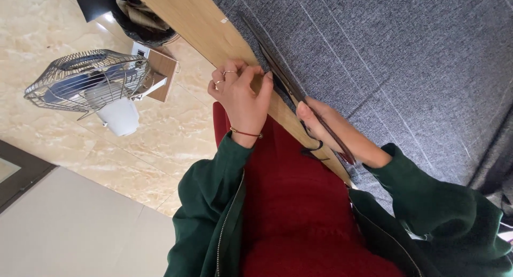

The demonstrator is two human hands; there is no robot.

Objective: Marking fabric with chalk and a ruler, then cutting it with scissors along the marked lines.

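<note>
Scissors [291,87]: long dark pair, axis diagonal, tips up-left, handles lower-right, along table edge [197,26] on grey striped fabric [385,58] | Right hand [326,128]: closed round handles, wrist bent, forearm from lower-right | Left hand [240,98]: fingers curled, pinching fabric at edge beside blades | Floor: fan [91,82]

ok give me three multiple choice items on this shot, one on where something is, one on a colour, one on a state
1. Where is the fan?
A. on the floor beside the table
B. on the grey cloth
C. in the person's lap

2. What colour are the jacket sleeves?
A. yellow
B. dark green
C. white

3. What is the right hand doing?
A. lying empty
B. gripping scissors
C. holding a cup

A: the fan stands on the tiled floor.
B: both sleeves are dark green.
B: its fingers are in the scissor handles on the grey cloth, while the left hand rests at the table edge.
</note>
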